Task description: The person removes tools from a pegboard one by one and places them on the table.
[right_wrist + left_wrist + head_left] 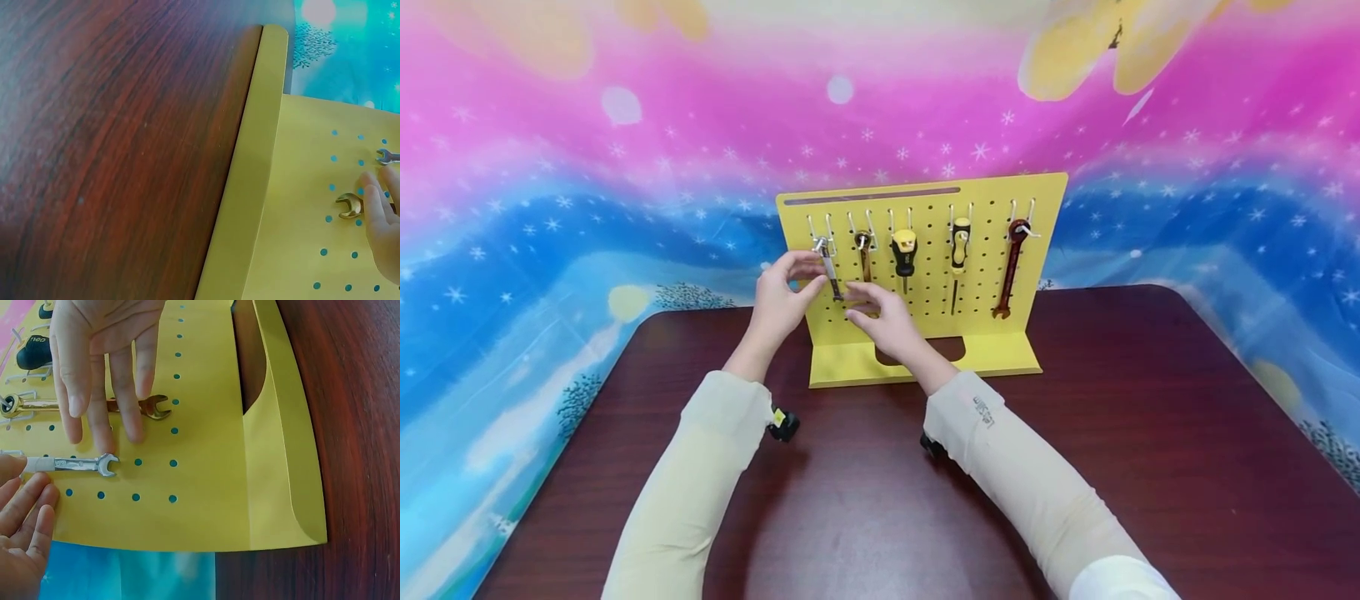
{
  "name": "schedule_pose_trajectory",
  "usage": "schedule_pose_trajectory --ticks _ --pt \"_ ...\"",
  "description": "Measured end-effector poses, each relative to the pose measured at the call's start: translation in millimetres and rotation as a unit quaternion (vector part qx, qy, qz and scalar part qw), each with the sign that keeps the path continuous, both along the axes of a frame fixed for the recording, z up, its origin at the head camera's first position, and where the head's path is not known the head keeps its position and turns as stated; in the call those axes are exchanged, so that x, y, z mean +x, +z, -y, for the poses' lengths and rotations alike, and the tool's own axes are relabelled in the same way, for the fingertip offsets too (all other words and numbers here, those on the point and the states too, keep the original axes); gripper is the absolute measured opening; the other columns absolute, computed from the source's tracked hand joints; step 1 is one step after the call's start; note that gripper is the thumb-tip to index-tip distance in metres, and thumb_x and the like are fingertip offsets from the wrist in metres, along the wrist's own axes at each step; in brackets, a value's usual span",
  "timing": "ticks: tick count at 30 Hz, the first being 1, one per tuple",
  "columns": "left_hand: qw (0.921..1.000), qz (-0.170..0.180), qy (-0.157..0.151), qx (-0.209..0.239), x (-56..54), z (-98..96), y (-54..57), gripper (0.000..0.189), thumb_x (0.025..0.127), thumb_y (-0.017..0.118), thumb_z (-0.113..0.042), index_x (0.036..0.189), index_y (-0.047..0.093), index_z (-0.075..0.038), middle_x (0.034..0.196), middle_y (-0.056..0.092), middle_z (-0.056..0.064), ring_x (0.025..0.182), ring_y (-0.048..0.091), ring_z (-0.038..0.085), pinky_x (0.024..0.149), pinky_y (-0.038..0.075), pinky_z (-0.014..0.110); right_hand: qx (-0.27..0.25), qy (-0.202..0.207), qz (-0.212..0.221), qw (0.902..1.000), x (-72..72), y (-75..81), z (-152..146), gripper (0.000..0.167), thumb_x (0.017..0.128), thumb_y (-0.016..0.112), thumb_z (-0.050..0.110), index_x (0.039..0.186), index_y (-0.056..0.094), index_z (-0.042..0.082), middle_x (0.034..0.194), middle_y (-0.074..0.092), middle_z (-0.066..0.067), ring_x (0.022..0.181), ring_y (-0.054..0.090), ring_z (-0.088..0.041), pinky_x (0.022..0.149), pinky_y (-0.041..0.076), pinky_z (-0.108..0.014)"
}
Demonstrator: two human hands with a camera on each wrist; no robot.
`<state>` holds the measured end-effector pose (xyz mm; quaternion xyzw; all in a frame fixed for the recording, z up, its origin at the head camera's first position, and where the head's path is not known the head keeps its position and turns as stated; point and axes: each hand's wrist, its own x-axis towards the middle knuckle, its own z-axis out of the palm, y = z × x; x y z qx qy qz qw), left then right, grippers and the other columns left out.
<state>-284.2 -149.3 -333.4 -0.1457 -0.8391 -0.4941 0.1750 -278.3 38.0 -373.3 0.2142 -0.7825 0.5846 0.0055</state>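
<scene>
A silver wrench [830,271] with a whitish upper shank hangs at the left end of a yellow pegboard [977,283]. My left hand [781,292] is beside this wrench, thumb and fingertips right at its shank; in the left wrist view a digit overlaps the upper end. My right hand [887,318] reaches in from the other side, its fingers extended in front of a gold wrench [156,407]. The silver wrench's open jaw [109,465] shows just by the right fingertips. Part of the gold wrench is hidden behind that hand.
Further right on the board hang a stubby yellow-and-black screwdriver [905,252], a longer screwdriver [959,246] and a reddish wrench [1013,268]. The board's base [1000,357] stands on a dark wooden table [1135,400]. A colourful cloth [700,167] rises behind and beside the table.
</scene>
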Motion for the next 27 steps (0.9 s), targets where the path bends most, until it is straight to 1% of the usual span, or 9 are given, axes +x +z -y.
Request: schedule_pose_trajectory --ticks 2,5,8,11,17,22,27 --pt "1.0000 0.001 0.002 0.007 -1.7 -0.7 -0.3 0.029 0.094 0.069 -0.012 0.121 0.064 -0.004 0.111 0.073 0.015 0.107 0.068 0.027 0.095 0.054 0.044 -0.005 -0.001 0.003 1.0000 -1.7 -0.9 1.4 0.045 0.098 0.061 0.008 0.142 0.051 0.005 0.132 0.064 -0.016 0.120 0.063 -0.031 0.101 0.053 -0.036" --pt "0.9998 0.009 0.014 0.012 -2.5 -1.2 0.3 0.027 0.094 0.069 -0.012 0.119 0.066 -0.004 0.110 0.073 0.015 0.105 0.068 0.026 0.094 0.053 0.043 -0.002 -0.005 0.002 1.0000 -3.8 -2.0 3.6 0.043 0.098 0.061 0.008 0.140 0.053 0.005 0.130 0.065 -0.015 0.118 0.064 -0.030 0.099 0.054 -0.034" --pt "0.9996 0.015 0.022 0.011 -2.5 -2.0 1.9 0.026 0.093 0.070 -0.013 0.117 0.067 -0.004 0.109 0.073 0.015 0.104 0.067 0.026 0.094 0.052 0.044 0.002 -0.010 -0.002 1.0000 -5.1 -2.4 5.5 0.042 0.098 0.062 0.008 0.139 0.055 0.005 0.128 0.066 -0.015 0.117 0.064 -0.030 0.099 0.054 -0.034" --pt "0.9995 0.017 0.024 0.010 -3.1 -3.1 3.2 0.026 0.093 0.071 -0.014 0.116 0.068 -0.004 0.108 0.073 0.015 0.103 0.067 0.027 0.094 0.052 0.045 0.005 -0.016 -0.011 0.9998 -5.9 -2.1 6.7 0.040 0.097 0.063 0.008 0.137 0.057 0.004 0.124 0.068 -0.016 0.114 0.066 -0.029 0.099 0.053 -0.035" --pt "0.9995 0.013 0.028 0.008 -2.7 -6.0 6.1 0.025 0.093 0.071 -0.013 0.115 0.069 -0.003 0.105 0.073 0.017 0.099 0.068 0.027 0.092 0.054 0.043 0.001 -0.020 -0.015 0.9997 -5.1 -0.1 10.4 0.033 0.096 0.064 0.008 0.129 0.063 0.004 0.110 0.073 -0.018 0.102 0.069 -0.029 0.091 0.056 -0.036" --pt "0.9995 0.006 0.028 0.012 -3.0 -7.5 7.9 0.022 0.092 0.071 -0.012 0.112 0.070 -0.002 0.101 0.073 0.018 0.095 0.069 0.026 0.091 0.055 0.043 -0.008 -0.027 -0.012 0.9995 -4.3 1.4 12.8 0.028 0.095 0.066 0.007 0.122 0.067 0.001 0.102 0.075 -0.019 0.095 0.070 -0.029 0.084 0.056 -0.031" --pt "0.9994 0.012 0.029 0.015 -2.2 -6.9 7.5 0.021 0.092 0.072 -0.014 0.110 0.071 -0.003 0.099 0.074 0.017 0.093 0.069 0.023 0.090 0.055 0.040 -0.009 -0.035 -0.018 0.9992 -2.7 1.7 14.4 0.024 0.093 0.067 0.005 0.117 0.069 0.001 0.097 0.075 -0.019 0.089 0.070 -0.028 0.078 0.054 -0.026"
